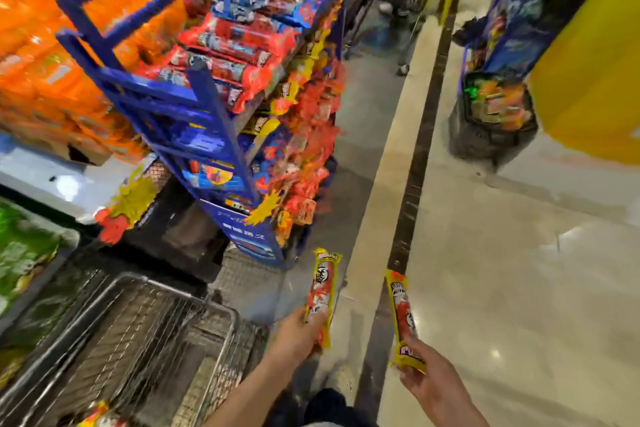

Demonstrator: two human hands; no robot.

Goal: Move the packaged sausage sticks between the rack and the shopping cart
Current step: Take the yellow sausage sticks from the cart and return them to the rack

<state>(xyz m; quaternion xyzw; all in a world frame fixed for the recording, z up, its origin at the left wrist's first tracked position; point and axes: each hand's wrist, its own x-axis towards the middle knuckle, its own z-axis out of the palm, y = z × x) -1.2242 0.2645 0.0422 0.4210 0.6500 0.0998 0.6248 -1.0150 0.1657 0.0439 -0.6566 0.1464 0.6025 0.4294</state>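
Hands are each holding one packaged sausage stick above the pale glossy floor (519, 288) of a shop aisle. The left hand (299, 333) is wrapping its grip, fingers curled, round the lower end of a long red plastic-wrapped sausage stick with yellow crimped edges (321, 291). The right hand (429, 388) is pinching a second stick of the same kind (401, 312) by its yellow bottom seal.

Both sticks are pointing away from the person with their long axes nearly parallel. They are standing well apart from each other and touching neither rack nor cart.

The grey wire shopping cart (221, 357) is sitting low and to the left, just beside the left forearm. The tall blue metal rack (225, 128), hung with red, orange and yellow packets, is standing ahead and to the left. The left hand is therefore lying nearer to both, and the right hand is having to cross over for either. A short drop to the left is looking like the cheaper move for the left stick, while the rack is calling for a forward reach.

A red-and-yellow packet (97, 414) in the cart's near corner may be another such stick, though blur is hiding its shape.

Each wrapper is showing a white round cartoon face and a dark label band, but its lettering is staying unreadable. White characters on the rack's blue base panel (249, 229) are smearing too much to read.
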